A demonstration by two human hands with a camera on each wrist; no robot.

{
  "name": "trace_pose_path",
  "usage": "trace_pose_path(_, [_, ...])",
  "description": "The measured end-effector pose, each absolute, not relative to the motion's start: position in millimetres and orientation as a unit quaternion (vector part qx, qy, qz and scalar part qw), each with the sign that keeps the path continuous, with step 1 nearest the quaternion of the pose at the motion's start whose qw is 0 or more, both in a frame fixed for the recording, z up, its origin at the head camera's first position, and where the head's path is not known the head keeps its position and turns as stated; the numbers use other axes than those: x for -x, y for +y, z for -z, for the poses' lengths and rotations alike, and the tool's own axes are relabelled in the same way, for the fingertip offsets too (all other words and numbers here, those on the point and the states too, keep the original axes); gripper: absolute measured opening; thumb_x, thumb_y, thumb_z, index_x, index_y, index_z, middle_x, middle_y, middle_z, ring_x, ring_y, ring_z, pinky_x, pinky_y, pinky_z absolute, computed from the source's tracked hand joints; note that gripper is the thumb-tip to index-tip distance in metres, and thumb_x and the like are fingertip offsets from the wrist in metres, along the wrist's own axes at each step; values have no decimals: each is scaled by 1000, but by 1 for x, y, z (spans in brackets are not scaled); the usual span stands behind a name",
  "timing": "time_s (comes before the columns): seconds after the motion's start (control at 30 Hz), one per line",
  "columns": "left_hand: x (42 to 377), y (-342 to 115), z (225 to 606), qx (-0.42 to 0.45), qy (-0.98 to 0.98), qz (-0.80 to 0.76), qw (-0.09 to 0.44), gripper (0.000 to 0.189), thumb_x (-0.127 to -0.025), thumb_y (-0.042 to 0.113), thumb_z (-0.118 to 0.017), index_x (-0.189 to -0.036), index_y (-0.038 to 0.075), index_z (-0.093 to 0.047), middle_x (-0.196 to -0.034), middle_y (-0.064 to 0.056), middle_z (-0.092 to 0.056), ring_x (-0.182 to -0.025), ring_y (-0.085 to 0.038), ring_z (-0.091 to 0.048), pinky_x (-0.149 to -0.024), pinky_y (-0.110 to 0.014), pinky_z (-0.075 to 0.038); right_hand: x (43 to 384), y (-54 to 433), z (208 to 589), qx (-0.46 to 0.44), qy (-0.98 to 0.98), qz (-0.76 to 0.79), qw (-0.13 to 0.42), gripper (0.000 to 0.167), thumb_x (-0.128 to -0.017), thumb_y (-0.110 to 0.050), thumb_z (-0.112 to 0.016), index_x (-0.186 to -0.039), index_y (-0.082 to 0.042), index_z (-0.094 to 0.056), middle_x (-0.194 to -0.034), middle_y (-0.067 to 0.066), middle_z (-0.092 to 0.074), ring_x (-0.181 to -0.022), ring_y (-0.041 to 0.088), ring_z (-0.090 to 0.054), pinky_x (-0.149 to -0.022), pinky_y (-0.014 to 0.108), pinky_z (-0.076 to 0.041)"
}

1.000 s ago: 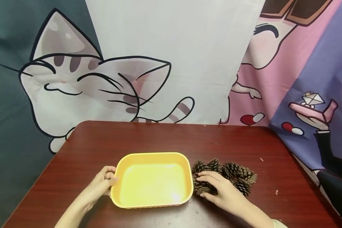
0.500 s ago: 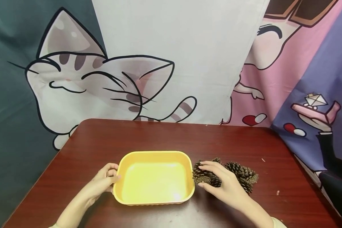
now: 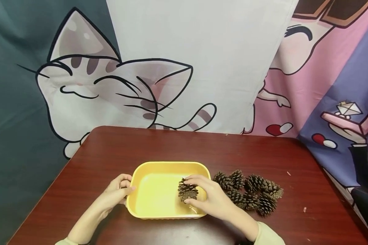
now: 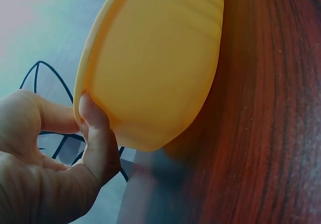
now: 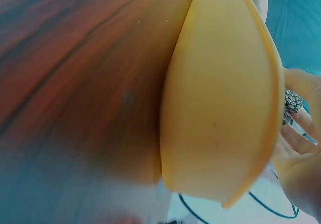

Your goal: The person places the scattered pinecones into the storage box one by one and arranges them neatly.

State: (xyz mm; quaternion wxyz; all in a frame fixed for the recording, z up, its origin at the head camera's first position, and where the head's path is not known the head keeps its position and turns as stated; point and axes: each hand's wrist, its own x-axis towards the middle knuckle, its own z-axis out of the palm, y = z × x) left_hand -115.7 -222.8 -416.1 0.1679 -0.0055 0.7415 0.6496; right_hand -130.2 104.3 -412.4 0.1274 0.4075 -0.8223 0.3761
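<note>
A yellow plastic basin [image 3: 153, 197] stands on the table. At its left end my left hand [image 3: 115, 190] pinches the rim, thumb on the inner side in the head view; the left wrist view shows the thumb and fingers [image 4: 98, 128] on either side of the rim. My right hand [image 3: 210, 197] reaches over the right end of the basin and holds a pine cone [image 3: 187, 191] between thumb and fingers above the basin floor. In the right wrist view the basin wall hides most of that pine cone [image 5: 292, 102].
Several pine cones [image 3: 251, 190] lie in a cluster on the dark red table [image 3: 171, 143], just right of the basin. Small light flakes [image 3: 305, 210] lie near the table's right side. A cloth printed with cartoon animals [image 3: 159, 85] hangs behind the table.
My right hand has lifted a pine cone from the cluster and carried it left over the basin. My left hand has kept its grip on the rim. The head view has shifted slightly.
</note>
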Motion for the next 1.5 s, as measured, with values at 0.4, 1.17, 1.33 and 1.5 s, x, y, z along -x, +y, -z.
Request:
trace_pose_path(0.4, [118,-213,420,19,734,-657,170,44,-89,7,-57,-120,-6,-29,-82,-5,-53,-66,-18,-58,-50,-28,-51,128,61,423,-428,-816,-385,49,42,-78,-26,-76,-115,-16,-60,-118,-5,-60,-112,10,-55,-97,30,-43])
trace_pose_path(1.17, [111,-208,418,94,736,-659,123,36,-88,1,-57,-117,-4,-36,-82,-6,-55,-68,-18,-58,-51,-31,-51,133,-3,426,-475,-830,-289,-41,41,-77,-23,-77,-114,-17,-61,-111,-8,-63,-92,-4,-54,-87,7,-38])
trace_pose_path(1.33, [113,-210,418,93,736,-659,127,35,-89,2,-56,-118,-4,-37,-83,-5,-55,-70,-18,-57,-53,-32,-52,135,-4,427,-488,-823,-285,-46,43,-81,-22,-74,-119,-15,-59,-117,-5,-62,-110,0,-53,-94,10,-36])
trace_pose_path(1.5, [114,-212,420,89,733,-662,130,35,-89,3,-56,-118,-4,-37,-84,-6,-56,-72,-17,-57,-53,-30,-51,137,-4,426,-503,-821,-263,-58,47,-83,-23,-71,-126,-14,-55,-126,-3,-58,-117,3,-50,-98,14,-36])
